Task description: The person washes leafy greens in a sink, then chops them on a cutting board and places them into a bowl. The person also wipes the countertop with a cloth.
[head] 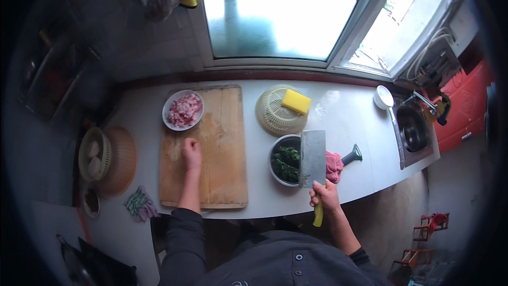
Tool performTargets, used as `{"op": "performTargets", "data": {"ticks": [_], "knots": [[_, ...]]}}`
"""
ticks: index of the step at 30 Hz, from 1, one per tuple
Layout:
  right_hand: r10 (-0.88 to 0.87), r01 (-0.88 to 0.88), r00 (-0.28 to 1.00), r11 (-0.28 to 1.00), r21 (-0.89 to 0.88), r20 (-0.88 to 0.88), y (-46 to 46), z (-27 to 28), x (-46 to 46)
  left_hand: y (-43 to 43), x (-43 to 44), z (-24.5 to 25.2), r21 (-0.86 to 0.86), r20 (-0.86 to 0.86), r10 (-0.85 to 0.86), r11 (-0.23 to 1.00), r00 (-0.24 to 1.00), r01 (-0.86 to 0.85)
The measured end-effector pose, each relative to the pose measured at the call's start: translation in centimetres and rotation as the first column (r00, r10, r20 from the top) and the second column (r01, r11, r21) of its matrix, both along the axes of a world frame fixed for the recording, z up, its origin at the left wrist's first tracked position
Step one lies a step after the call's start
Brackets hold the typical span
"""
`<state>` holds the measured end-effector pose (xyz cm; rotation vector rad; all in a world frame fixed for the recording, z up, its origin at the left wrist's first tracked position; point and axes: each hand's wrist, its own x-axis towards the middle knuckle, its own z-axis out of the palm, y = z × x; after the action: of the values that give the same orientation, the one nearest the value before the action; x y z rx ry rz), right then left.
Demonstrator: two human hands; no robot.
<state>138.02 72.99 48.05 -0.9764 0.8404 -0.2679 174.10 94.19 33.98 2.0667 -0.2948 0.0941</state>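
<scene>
My right hand (324,196) grips the yellow-green handle of a broad cleaver (313,157), whose blade points away from me. The blade overlaps the right part of a metal bowl holding chopped leafy greens (286,163). Curled over the left part of a wooden cutting board (222,147), my left hand (192,151) shows nothing held. Just beyond it, a white bowl (164,113) of chopped raw meat (185,110) rests on the board's far left corner.
An upturned plastic colander (274,121) carries a yellow sponge (296,102). Right of the cleaver lie a pink cloth (334,167) and a peeler (352,156); farther right are a white bowl (383,97) and sink (412,127). Baskets (109,157) and a patterned cloth (140,204) lie left.
</scene>
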Motion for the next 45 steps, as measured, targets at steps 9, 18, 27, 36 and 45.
{"op": "performTargets", "data": {"ticks": [9, 18, 27, 36, 45], "knots": [[0.091, -0.092, 0.996, 0.996, 0.012, 0.006, -2.3, 0.5, -2.1, -20.5, -5.1, 3.3, -0.038, -0.045, -0.283, 0.959, 0.958, 0.281], [0.193, -0.192, 0.981, 0.979, -0.074, -0.002, -6.1, 0.1, -3.6, -21.1, -8.8, 5.8, 0.023, 0.094, -0.304, 0.953, 0.948, 0.304], [0.284, -0.281, 0.958, 0.956, -0.087, 0.028, -8.4, -1.3, -2.8, -15.6, -17.6, 6.7, 0.226, -0.056, -0.384, 0.894, 0.922, 0.387], [0.368, -0.364, 0.93, 0.919, -0.152, -0.001, -6.2, 0.3, -0.1, -12.7, -17.0, -1.6, 0.14, -0.263, -0.309, 0.925, 0.914, 0.353], [0.528, -0.524, 0.849, 0.848, -0.086, 0.035, -0.3, 3.0, 7.3, -1.0, -10.9, 2.2, -0.166, -0.314, -0.047, 0.986, 0.948, -0.006]]}}
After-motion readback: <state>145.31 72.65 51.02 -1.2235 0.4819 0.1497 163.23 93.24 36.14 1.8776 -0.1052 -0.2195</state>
